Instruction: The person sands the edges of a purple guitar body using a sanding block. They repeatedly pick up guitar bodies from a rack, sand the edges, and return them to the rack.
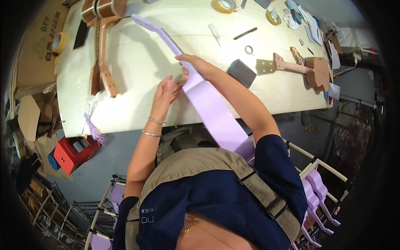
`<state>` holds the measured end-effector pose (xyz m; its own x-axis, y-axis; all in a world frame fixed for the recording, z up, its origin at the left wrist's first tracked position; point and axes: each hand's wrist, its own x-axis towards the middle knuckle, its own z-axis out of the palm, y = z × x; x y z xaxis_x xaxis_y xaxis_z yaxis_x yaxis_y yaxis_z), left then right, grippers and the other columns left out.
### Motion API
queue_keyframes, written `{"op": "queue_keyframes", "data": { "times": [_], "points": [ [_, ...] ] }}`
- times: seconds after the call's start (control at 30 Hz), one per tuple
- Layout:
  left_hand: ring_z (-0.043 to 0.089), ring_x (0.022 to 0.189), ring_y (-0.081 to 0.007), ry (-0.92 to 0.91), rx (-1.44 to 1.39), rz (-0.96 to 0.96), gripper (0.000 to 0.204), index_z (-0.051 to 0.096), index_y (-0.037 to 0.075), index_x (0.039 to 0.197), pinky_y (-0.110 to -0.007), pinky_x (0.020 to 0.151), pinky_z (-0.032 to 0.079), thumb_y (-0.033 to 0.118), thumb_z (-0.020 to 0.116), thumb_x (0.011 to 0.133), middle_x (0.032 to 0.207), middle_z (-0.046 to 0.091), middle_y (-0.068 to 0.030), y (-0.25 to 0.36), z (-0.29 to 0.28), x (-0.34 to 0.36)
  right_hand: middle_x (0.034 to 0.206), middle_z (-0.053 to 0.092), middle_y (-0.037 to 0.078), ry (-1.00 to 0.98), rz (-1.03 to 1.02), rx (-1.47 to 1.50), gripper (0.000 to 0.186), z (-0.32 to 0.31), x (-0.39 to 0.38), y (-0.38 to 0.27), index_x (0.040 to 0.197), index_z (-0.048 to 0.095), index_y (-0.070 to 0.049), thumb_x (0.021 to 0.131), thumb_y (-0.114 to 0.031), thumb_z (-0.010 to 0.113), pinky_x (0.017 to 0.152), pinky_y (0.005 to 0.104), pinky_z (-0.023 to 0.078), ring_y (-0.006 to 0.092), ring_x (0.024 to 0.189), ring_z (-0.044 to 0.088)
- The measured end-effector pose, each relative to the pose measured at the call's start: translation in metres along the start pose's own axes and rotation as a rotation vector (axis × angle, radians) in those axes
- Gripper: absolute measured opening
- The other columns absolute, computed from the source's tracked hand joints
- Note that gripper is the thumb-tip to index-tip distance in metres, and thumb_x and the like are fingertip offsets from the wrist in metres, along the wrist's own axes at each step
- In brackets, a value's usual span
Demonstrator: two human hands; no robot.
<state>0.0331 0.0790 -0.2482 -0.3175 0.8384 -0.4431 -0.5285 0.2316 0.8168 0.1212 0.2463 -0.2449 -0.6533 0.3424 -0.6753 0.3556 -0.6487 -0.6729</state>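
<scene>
A pale lilac ukulele body with its neck lies on its side, the body reaching from the table's front edge to my lap and the headstock pointing up to the back left. My right hand is wrapped round the neck near its heel. Just left of the heel, my left hand is raised with its fingers loosely apart and curved, holding nothing that I can see. A dark grey block lies on the table to the right of my right hand.
The table bears wooden ukuleles at left and right, tape rolls, a pen and lilac strips. A red stool stands below. Racks of lilac pieces flank me. Cardboard is at left.
</scene>
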Motion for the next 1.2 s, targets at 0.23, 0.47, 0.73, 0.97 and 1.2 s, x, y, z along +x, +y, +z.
{"op": "queue_keyframes", "data": {
  "times": [0.23,0.47,0.73,0.97,1.2],
  "points": [
    [0.053,0.110,-0.0201,-0.103,-0.102,-0.152,0.059,0.027,0.002,0.137,-0.034,0.091,0.044,0.038,0.046,0.095,0.119,0.052,-0.0133,-0.031,0.043,0.052,0.097,0.058,0.020,0.450,-0.482,-0.665,0.051,-0.031,-0.012,0.009,0.104,0.058,0.001,0.085,-0.046,0.056,0.085,0.0406,0.044,0.0319,0.095,0.055],
    [0.061,0.100,-0.0296,-0.192,-0.102,-0.193,0.069,0.010,0.003,0.142,-0.037,0.082,0.052,0.019,0.054,0.091,0.106,0.057,-0.0153,-0.016,0.057,0.052,0.102,0.059,0.012,0.902,-0.669,-1.126,0.026,-0.132,-0.090,0.028,0.095,0.064,-0.006,0.078,-0.025,0.069,0.083,0.0391,0.043,0.0315,0.097,0.052],
    [0.059,0.103,-0.0290,-0.242,-0.052,-0.207,0.081,0.006,0.002,0.142,-0.037,0.085,0.050,0.006,0.061,0.083,0.105,0.054,-0.0124,-0.015,0.064,0.047,0.083,0.061,0.012,0.933,-0.595,-1.231,0.027,-0.122,0.001,-0.002,0.084,0.064,-0.002,0.081,-0.029,0.066,0.056,0.0364,0.050,0.0279,0.063,0.062],
    [0.059,0.102,-0.0278,-0.260,-0.088,-0.172,0.086,0.004,0.004,0.143,-0.038,0.086,0.049,0.004,0.063,0.081,0.106,0.053,-0.0126,-0.022,0.062,0.041,0.078,0.064,0.018,0.578,-0.168,-1.260,0.039,-0.115,0.035,-0.049,0.086,0.060,0.006,0.074,-0.028,0.074,0.061,0.0325,0.053,0.0264,0.067,0.065],
    [0.059,0.103,-0.0283,-0.334,-0.104,-0.136,0.083,0.004,0.004,0.143,-0.039,0.088,0.048,0.003,0.062,0.082,0.107,0.052,-0.0122,-0.026,0.056,0.045,0.066,0.064,0.013,0.539,-0.147,-0.860,0.032,-0.141,0.037,-0.050,0.083,0.061,0.004,0.074,-0.024,0.074,0.057,0.0303,0.049,0.0223,0.063,0.064]
  ]
}}
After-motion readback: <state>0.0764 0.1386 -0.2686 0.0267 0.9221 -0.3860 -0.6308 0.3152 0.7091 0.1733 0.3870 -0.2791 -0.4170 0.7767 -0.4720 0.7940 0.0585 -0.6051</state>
